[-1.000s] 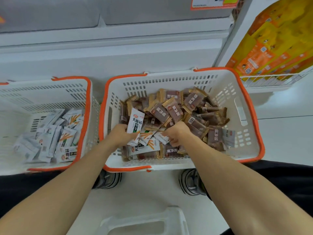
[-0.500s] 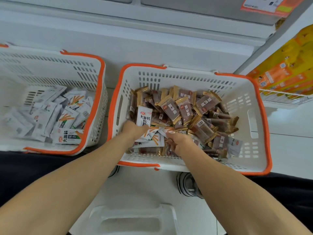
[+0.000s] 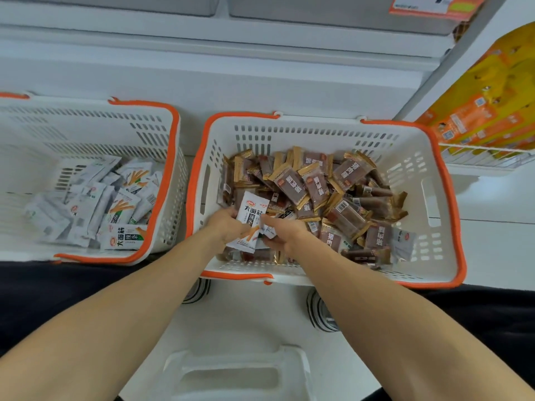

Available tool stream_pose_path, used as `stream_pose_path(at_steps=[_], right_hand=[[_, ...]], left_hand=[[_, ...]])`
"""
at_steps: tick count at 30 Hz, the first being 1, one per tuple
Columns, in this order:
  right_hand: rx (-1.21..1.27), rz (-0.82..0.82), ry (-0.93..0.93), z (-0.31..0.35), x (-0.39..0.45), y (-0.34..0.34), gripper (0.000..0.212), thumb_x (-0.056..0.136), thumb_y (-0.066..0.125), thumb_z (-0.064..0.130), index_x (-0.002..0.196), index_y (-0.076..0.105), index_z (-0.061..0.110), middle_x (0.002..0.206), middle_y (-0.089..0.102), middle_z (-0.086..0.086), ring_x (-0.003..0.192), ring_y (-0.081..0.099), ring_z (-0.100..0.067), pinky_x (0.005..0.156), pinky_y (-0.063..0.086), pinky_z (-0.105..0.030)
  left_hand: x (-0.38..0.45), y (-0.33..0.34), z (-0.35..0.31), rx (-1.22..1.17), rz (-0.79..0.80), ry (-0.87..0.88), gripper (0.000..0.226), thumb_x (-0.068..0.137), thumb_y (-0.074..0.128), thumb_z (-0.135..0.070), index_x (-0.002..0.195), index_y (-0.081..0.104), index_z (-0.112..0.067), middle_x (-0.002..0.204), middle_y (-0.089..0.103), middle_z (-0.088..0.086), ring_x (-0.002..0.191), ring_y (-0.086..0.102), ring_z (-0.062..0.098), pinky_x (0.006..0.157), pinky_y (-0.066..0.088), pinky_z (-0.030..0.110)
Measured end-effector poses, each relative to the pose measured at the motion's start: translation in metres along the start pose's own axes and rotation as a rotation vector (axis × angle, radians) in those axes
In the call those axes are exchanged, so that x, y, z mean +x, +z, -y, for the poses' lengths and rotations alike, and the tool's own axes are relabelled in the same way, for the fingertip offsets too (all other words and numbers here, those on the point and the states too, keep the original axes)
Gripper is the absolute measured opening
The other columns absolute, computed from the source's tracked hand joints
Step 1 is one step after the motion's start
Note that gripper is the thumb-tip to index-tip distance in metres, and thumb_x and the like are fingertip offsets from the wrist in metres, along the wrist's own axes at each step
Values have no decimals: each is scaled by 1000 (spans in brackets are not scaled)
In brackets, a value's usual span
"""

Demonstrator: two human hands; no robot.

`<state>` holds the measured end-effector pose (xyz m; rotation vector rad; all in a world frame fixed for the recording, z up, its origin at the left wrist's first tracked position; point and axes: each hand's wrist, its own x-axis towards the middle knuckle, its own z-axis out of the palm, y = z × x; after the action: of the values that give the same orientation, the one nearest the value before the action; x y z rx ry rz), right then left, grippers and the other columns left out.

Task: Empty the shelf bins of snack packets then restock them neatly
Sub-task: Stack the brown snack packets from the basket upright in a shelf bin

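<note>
White floor [image 3: 492, 250] below white shelving [image 3: 202, 68]. Left hand [image 3: 224, 227] grips white packet [image 3: 248, 224], long axis upright, leaning slightly right; right hand [image 3: 285, 235] pinches smaller packets [image 3: 267, 229] over orange-rimmed basket [image 3: 451, 215].

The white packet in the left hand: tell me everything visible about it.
The white packet is a flat, glossy sachet with dark printed characters, a small red logo near its top and orange sticks pictured lower down. It stands tilted above the brown packets in the right basket. The left hand grips its left edge; the right hand meets its right side, holding smaller white packets.
</note>
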<state>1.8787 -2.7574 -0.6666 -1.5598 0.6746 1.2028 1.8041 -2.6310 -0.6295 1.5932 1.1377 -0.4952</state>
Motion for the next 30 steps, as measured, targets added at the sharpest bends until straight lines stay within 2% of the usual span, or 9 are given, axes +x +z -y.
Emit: stream_pose_path(at_steps=[3, 7, 12, 16, 19, 23, 26, 28, 30], right_hand=[[82, -65, -52, -1, 2, 5, 47, 71, 92, 18, 100, 58, 4, 99, 68, -13, 88, 71, -25, 61, 63, -32], [99, -59, -41, 0, 1, 3, 52, 70, 92, 16, 107, 59, 3, 98, 70, -14, 77, 69, -21, 52, 58, -26], [-20, 118, 29, 10, -4, -19, 32, 84, 79, 4, 110, 63, -4, 97, 73, -17, 72, 70, -21, 44, 54, -23], [-150, 306, 57, 22, -29, -51, 8, 93, 67, 0, 99, 62, -3, 80, 71, -13, 55, 69, -12, 50, 56, -18], [-343, 401, 48, 30, -44, -68, 21, 92, 68, 0, 111, 61, -5, 95, 76, -14, 78, 75, -17, 66, 61, -22], [-510, 512, -31, 43, -66, -73, 14, 94, 63, -3, 107, 63, -5, 101, 75, -14, 90, 73, -22, 72, 62, -28], [-494, 577, -115, 50, -81, -68, 9, 96, 56, -8, 101, 63, -4, 99, 74, -14, 94, 71, -26, 76, 63, -33], [-517, 602, -183, 52, -85, -61, 17, 96, 54, -11, 111, 61, -6, 110, 71, -18, 101, 70, -30, 83, 62, -38], [-568, 637, -267, 52, -89, -50, 34, 94, 53, -14, 125, 56, -2, 121, 67, -20, 110, 67, -34, 89, 60, -40]], left_hand=[[-4, -5, 2, -16, 1, -10, 47, 89, 72, -6, 134, 59, -12, 123, 69, 12, 99, 70, 28, 89, 59, 49], [-14, -12, -3, 49, -32, 17, 44, 93, 63, -2, 135, 58, -11, 127, 67, 13, 97, 68, 28, 84, 59, 46], [-21, -15, -8, 127, -194, 120, 24, 94, 59, -2, 115, 60, -12, 123, 67, 14, 95, 67, 30, 77, 58, 40], [-27, -17, -12, 88, -218, 126, 31, 92, 50, 2, 121, 60, -5, 112, 65, 11, 98, 63, 32, 68, 52, 35], [-32, -17, -11, -36, -216, 92, 30, 93, 49, 2, 119, 60, -7, 113, 66, 12, 101, 65, 35, 70, 54, 36], [-31, -13, -4, -226, -62, -18, 13, 86, 58, -13, 97, 64, -7, 103, 70, 13, 91, 67, 31, 89, 55, 60], [-53, 2, -13, -451, 104, 40, 30, 106, 46, -34, 118, 65, -15, 113, 72, 12, 106, 68, 32, 95, 53, 54], [-62, 5, -18, -483, 210, 104, 40, 102, 47, -47, 124, 64, -18, 119, 72, 10, 112, 66, 33, 99, 51, 53], [-68, 4, -21, -492, 256, 159, 34, 93, 63, -37, 119, 67, -14, 113, 73, 14, 109, 68, 35, 93, 55, 51]])
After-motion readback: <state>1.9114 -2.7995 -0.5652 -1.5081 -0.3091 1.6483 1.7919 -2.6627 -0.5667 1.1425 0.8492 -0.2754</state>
